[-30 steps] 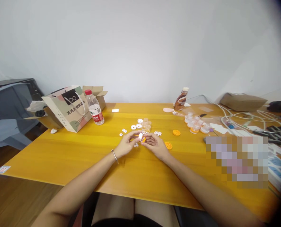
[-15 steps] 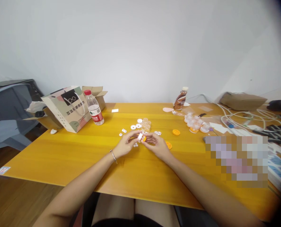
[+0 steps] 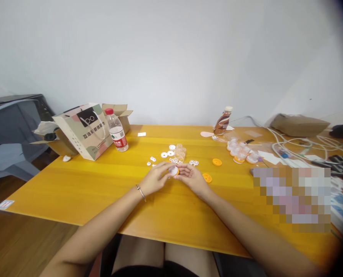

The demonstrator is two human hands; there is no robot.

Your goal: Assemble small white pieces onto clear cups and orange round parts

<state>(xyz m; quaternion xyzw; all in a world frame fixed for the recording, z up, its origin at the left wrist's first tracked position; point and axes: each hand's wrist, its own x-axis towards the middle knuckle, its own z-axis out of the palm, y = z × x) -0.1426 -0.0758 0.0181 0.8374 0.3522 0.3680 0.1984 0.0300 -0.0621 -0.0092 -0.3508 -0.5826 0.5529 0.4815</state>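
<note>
Between the fingertips of both hands is a small round white-and-orange piece (image 3: 173, 171), its pale circular face tilted toward me and an orange edge at its right. My left hand (image 3: 155, 178) pinches it from the left; my right hand (image 3: 193, 179) holds the other side. Just beyond lie white rings (image 3: 164, 155), clear orange-tinted cups (image 3: 180, 153) and white openwork discs (image 3: 175, 161). More openwork discs (image 3: 193, 162) are past the right fingers. Two orange round caps (image 3: 217, 162) rest to the right. Small white bits (image 3: 149, 164) lie left of the rings, partly hidden by my left hand.
At the left stand a paper bag (image 3: 87, 132), a red-capped water bottle (image 3: 116, 130) and a cardboard box (image 3: 124, 119). A brown drink bottle (image 3: 223, 121), clustered clear round containers (image 3: 240, 151) and white cables (image 3: 292, 143) are at the right of the wooden table (image 3: 102, 200).
The round piece has turned in my fingers, so its flat pale face now shows instead of its side. Both hands have lowered slightly around it. The whole view has shifted a little.
</note>
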